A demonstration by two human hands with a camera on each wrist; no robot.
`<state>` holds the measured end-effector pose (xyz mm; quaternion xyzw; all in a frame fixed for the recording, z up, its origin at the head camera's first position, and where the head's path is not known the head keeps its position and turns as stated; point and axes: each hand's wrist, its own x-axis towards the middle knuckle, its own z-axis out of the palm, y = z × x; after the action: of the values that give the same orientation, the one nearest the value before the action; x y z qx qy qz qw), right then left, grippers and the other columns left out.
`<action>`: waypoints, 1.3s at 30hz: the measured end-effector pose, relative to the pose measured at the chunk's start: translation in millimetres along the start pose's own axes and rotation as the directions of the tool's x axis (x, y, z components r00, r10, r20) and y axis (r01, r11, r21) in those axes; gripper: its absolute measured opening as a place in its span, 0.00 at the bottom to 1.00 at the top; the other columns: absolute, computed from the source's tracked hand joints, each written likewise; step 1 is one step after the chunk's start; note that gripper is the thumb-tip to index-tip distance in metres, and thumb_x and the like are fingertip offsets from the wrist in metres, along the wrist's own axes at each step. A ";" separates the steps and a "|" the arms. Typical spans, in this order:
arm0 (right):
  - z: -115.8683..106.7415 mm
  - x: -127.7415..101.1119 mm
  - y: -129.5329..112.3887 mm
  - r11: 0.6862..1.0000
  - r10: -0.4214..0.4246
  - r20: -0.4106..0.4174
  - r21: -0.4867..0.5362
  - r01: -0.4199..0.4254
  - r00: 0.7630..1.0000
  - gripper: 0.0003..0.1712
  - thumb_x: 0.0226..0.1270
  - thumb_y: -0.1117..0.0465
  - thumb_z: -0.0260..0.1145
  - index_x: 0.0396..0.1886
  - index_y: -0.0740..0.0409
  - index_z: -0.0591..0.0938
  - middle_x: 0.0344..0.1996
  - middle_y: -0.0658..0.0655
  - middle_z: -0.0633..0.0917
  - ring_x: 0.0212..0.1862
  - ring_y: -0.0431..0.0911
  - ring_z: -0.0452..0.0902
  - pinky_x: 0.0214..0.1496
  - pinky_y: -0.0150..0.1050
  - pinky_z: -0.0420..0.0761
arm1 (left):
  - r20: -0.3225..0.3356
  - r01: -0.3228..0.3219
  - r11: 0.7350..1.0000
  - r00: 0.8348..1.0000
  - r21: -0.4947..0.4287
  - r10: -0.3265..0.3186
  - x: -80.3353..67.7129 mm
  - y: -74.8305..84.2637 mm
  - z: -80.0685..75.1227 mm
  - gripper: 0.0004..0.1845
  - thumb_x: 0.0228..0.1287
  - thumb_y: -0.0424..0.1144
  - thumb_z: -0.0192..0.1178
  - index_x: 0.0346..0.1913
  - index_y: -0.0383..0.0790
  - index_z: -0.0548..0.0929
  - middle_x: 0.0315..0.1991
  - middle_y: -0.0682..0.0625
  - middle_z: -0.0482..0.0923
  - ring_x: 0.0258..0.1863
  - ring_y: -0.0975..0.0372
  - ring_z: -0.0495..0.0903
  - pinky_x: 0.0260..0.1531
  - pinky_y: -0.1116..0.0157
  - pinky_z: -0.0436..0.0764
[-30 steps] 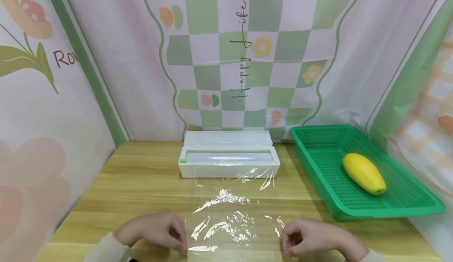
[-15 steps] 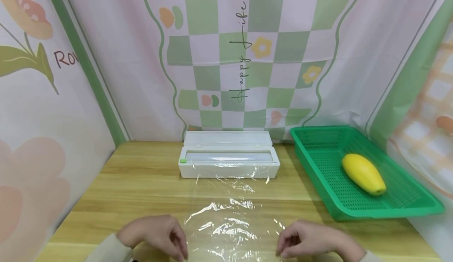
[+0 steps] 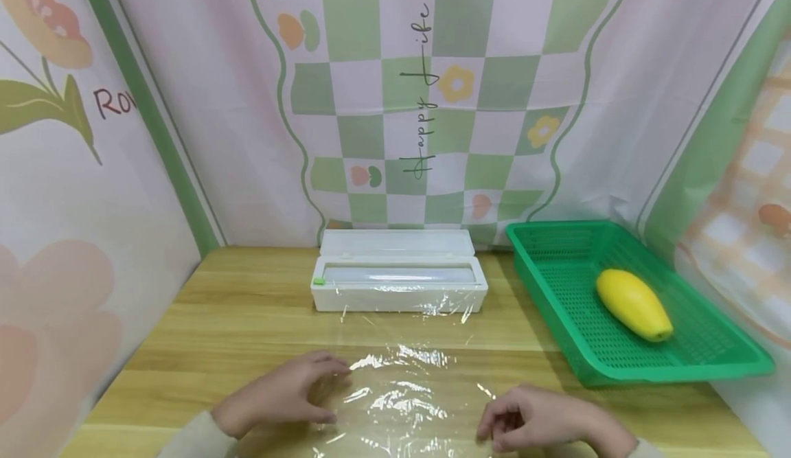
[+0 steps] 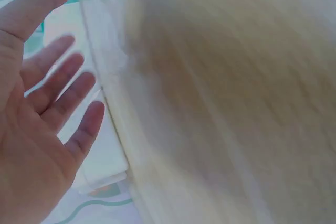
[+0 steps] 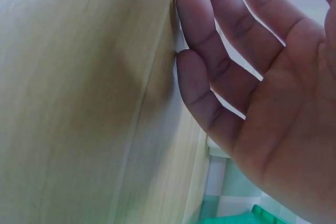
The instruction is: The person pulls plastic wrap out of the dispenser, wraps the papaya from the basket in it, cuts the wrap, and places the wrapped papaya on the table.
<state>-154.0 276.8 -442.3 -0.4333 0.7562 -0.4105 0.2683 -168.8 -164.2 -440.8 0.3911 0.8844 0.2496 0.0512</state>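
A sheet of clear cling film (image 3: 408, 403) runs from the white cling film dispenser (image 3: 398, 299) toward me over the wooden table, wrinkled and glinting. My left hand (image 3: 290, 393) is at the film's left edge, fingers spread and thumb apart, holding nothing. In the left wrist view, the left hand (image 4: 50, 93) shows an empty palm. By the film's right edge is my right hand (image 3: 540, 417), its fingers loosely bent downward, thumb and fingertips apart. The right wrist view shows the right hand's fingers (image 5: 194, 77) at the tabletop; its thumb tip is hidden.
A green plastic basket (image 3: 559, 317) stands at the right with a yellow papaya-like fruit (image 3: 634, 305) in it. The dispenser's lid (image 3: 397, 242) is raised at the back. Patterned cloth (image 3: 408, 101) hangs behind the table (image 3: 247, 314).
My left hand has let go of the film's near left corner, spread its fingers and moved forward. My right hand has shifted slightly left. The film's near end has come down toward the table.
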 end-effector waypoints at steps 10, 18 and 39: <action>-1.4 -1.0 -4.6 0.999 0.013 -0.001 -0.036 -0.013 1.000 0.10 0.70 0.63 0.66 0.49 0.54 0.85 0.36 0.39 0.84 0.36 0.30 0.78 0.36 0.32 0.84 | 0.034 0.034 0.995 0.999 0.098 -0.037 -7.7 -6.2 5.5 0.59 0.44 0.72 0.69 0.73 0.34 0.67 0.75 0.43 0.62 0.70 0.47 0.65 0.67 0.46 0.67; -6.4 -2.6 -10.6 0.999 0.037 -0.009 -0.012 -0.037 0.999 0.11 0.72 0.64 0.65 0.51 0.55 0.83 0.36 0.41 0.84 0.38 0.32 0.79 0.39 0.34 0.84 | 0.060 0.033 0.994 0.997 0.102 -0.039 -8.7 -6.6 5.2 0.59 0.45 0.73 0.69 0.72 0.33 0.68 0.73 0.43 0.64 0.70 0.47 0.66 0.67 0.47 0.68; -150.9 -46.8 -82.8 0.829 0.253 -0.402 -0.379 -0.412 0.880 0.19 0.76 0.54 0.63 0.61 0.54 0.78 0.41 0.44 0.84 0.43 0.38 0.81 0.40 0.36 0.83 | 0.059 0.078 0.997 0.995 -0.002 -0.078 -9.8 -10.6 8.7 0.59 0.41 0.71 0.72 0.73 0.39 0.67 0.74 0.45 0.62 0.70 0.45 0.64 0.66 0.41 0.66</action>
<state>-210.4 352.6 -290.9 -0.2668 0.9295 -0.2360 0.0954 -166.6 -173.8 -454.5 0.3632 0.8966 0.2376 0.0878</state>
